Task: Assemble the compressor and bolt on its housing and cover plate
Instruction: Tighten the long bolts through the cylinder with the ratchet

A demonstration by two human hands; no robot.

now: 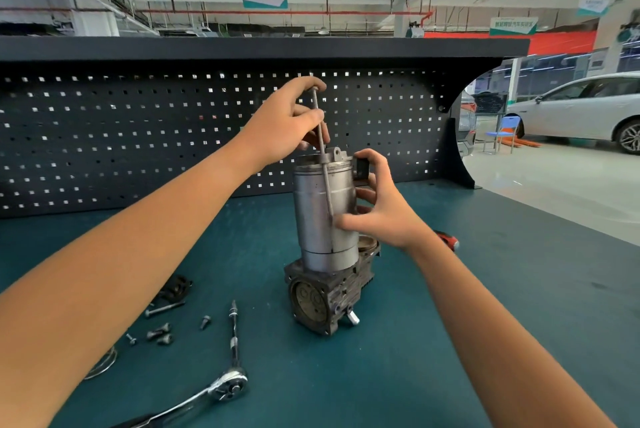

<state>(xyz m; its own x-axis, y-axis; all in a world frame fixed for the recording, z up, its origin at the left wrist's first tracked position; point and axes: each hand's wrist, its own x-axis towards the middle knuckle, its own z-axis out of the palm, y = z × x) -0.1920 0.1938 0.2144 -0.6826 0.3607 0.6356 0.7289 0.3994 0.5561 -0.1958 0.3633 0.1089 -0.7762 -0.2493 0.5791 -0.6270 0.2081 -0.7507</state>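
The compressor point(329, 292) stands upright mid-counter point(450, 341); the left hand point(284, 126) pinches a long bolt point(327, 185) slanting down the housing point(311, 216); its tip hides behind the right hand point(381, 213), which grips the housing; a red tool point(449, 241) peeks past the wrist.

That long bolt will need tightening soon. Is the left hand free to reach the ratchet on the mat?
Probably not yet: the left hand pinches the long bolt. The ratchet lies uncovered near that forearm, so it looks reachable once the bolt is released.
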